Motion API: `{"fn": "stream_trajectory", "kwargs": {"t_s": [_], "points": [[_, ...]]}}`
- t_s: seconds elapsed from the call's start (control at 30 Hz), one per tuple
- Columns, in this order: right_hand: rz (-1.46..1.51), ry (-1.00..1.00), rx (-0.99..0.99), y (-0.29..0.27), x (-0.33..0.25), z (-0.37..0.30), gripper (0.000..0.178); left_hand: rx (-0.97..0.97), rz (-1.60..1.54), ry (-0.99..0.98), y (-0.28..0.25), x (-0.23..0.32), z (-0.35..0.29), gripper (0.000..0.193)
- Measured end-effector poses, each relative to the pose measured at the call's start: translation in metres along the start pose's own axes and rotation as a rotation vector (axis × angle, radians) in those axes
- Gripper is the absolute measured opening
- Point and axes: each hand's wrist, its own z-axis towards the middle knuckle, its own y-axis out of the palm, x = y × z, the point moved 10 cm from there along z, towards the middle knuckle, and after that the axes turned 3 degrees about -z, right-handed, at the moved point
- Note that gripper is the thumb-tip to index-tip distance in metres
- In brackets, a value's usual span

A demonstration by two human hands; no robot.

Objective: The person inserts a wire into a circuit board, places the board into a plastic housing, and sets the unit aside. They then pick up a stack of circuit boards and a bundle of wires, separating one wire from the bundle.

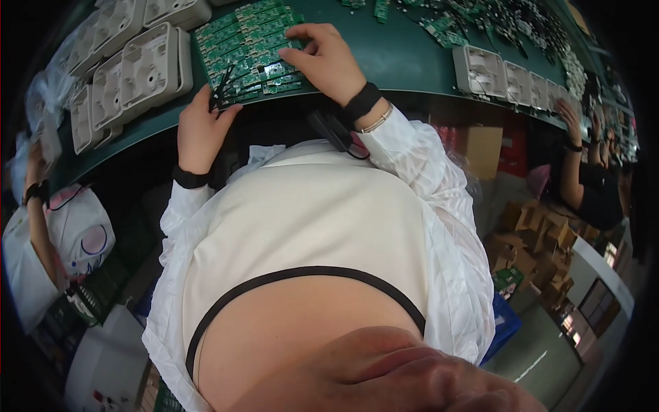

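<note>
My left hand [200, 135] is at the near left corner of a block of green circuit boards [237, 44] laid side by side on the bench. Between its thumb and forefinger is a small bunch of thin black wires [221, 86]; their far ends lie over the boards. Over the right side of the boards is my right hand [329, 62], thumb and forefinger apart, with nothing visible between them. Its fingertips are at the boards' right edge; whether they touch is unclear. More thin black strips lie across the nearest boards. Both wrists wear black bands.
Pale grey plastic housings [141, 72] are stacked at left on the green bench [405, 65]. More housings [480, 71] line its right edge, near loose boards [446, 31] and dark parts. Co-workers' arms [570, 127] reach in at both sides. Cardboard pieces [532, 237] lie lower right.
</note>
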Motion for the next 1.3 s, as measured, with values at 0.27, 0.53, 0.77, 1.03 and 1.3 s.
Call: {"fn": "stream_trajectory", "kwargs": {"t_s": [0.27,0.53,0.77,1.03,1.3], "points": [[0.443,0.294,-0.022,-0.024,0.055,0.001,0.045,-0.074,-0.051,0.080,0.026,0.025,0.012,0.046],[0.972,0.424,0.071,-0.077,0.072,-0.030,0.030,-0.104,0.008,0.080,0.043,0.038,0.025,0.053],[1.047,0.478,0.138,-0.126,0.103,-0.082,0.027,-0.134,0.007,-0.015,0.037,0.046,0.024,0.053],[0.956,0.557,0.312,-0.184,0.145,-0.140,0.024,-0.370,-0.584,-0.038,0.044,0.065,0.018,0.032],[0.118,0.549,0.294,-0.195,0.123,-0.119,0.026,-0.930,-1.203,-0.445,0.123,0.120,0.009,0.022]]}}
